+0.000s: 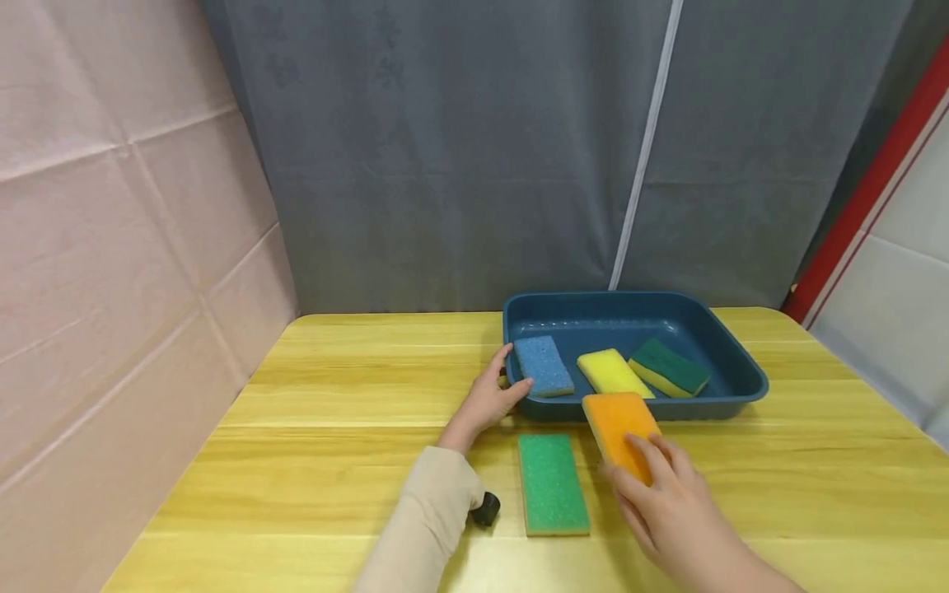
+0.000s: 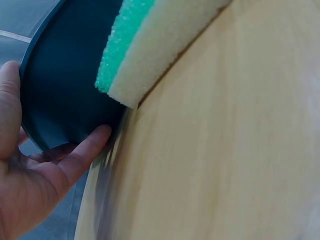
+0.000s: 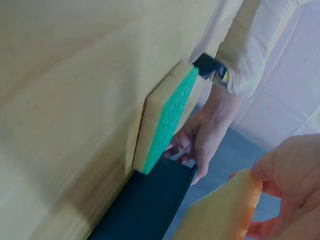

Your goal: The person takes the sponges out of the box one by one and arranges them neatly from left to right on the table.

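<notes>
Right hand [image 1: 670, 502] is pinching a rectangular orange sponge [image 1: 619, 424], lower right, left hand [image 1: 484, 403] is gripping a smooth round-cornered tray [image 1: 604, 321].

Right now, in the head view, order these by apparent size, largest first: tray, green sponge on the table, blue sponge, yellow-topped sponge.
1. Tray
2. Green sponge
3. Blue sponge and yellow-topped sponge: too alike to rank.

Soft glare lights the table [image 1: 296, 494] (wrist views look dimmer).
</notes>
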A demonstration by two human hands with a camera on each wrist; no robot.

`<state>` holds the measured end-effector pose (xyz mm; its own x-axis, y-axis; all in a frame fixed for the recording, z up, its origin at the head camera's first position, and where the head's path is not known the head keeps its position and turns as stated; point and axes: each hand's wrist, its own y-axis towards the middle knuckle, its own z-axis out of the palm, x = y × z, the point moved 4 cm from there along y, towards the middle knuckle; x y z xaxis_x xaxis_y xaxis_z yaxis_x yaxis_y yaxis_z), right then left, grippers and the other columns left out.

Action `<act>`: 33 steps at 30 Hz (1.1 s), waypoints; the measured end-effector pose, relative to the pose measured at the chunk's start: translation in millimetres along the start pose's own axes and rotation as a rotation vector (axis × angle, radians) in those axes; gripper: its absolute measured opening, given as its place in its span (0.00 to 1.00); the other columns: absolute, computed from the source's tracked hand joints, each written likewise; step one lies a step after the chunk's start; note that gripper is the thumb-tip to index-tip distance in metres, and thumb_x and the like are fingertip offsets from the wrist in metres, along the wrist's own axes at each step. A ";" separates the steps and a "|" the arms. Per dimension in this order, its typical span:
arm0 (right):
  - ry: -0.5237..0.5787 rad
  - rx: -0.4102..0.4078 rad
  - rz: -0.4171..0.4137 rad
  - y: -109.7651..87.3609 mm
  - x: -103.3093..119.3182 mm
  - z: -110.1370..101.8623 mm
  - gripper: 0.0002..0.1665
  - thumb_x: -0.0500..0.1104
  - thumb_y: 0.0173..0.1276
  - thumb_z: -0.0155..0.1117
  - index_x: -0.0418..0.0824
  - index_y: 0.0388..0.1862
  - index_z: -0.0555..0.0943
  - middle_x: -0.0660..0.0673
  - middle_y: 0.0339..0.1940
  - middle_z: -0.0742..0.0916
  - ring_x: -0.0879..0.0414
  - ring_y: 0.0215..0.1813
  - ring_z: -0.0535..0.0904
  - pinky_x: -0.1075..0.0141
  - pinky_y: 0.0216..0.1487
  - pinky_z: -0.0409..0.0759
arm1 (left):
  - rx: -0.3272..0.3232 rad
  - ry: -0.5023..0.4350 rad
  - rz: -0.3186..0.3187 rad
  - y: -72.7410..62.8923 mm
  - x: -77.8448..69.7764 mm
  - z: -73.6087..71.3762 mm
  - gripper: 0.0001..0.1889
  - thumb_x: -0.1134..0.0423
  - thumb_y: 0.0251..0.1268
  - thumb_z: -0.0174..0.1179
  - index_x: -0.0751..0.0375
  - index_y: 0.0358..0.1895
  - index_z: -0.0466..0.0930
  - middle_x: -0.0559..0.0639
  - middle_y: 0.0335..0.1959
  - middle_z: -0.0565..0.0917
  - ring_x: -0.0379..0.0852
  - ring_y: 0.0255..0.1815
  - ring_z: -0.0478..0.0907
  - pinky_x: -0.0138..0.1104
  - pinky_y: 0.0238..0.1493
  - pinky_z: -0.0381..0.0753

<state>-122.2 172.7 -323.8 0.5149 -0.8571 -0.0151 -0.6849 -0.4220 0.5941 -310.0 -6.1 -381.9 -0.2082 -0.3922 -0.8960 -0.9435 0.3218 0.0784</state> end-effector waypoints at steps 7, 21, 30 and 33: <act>-0.019 0.069 0.018 -8.2 10.2 -4.0 0.34 0.62 0.69 0.25 0.52 0.44 0.81 0.36 0.48 0.77 0.34 0.49 0.69 0.42 0.34 0.74 | -0.001 -0.005 0.001 0.2 -0.1 -1.1 0.38 0.50 0.60 0.56 0.49 0.71 0.48 0.62 0.65 0.61 0.56 0.63 0.61 0.48 0.59 0.63; 0.002 0.242 0.150 -17.4 9.3 16.1 0.16 0.43 0.51 0.70 0.54 0.41 0.81 0.38 0.51 0.77 0.36 0.52 0.69 0.47 0.32 0.76 | 0.006 -0.003 -0.007 -0.5 -0.5 -1.4 0.38 0.49 0.61 0.55 0.48 0.71 0.47 0.61 0.66 0.59 0.56 0.64 0.59 0.49 0.59 0.63; 0.015 0.275 0.199 -17.7 0.9 32.8 0.13 0.44 0.53 0.69 0.52 0.39 0.82 0.39 0.48 0.77 0.38 0.48 0.71 0.46 0.29 0.76 | 0.017 -0.033 -0.012 -1.6 0.0 0.0 0.38 0.49 0.61 0.56 0.46 0.71 0.47 0.61 0.66 0.59 0.56 0.64 0.60 0.45 0.53 0.71; 0.012 0.284 0.198 -18.3 -0.7 36.8 0.12 0.44 0.53 0.69 0.52 0.39 0.82 0.40 0.47 0.78 0.39 0.47 0.72 0.47 0.27 0.76 | 0.021 -0.037 -0.010 -2.1 0.4 0.3 0.38 0.49 0.61 0.56 0.46 0.71 0.46 0.62 0.66 0.58 0.57 0.64 0.60 0.45 0.53 0.72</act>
<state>-129.0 170.1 -364.2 0.3629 -0.9276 0.0886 -0.8874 -0.3151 0.3364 -308.0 -6.7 -382.5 -0.1891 -0.3632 -0.9123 -0.9398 0.3363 0.0609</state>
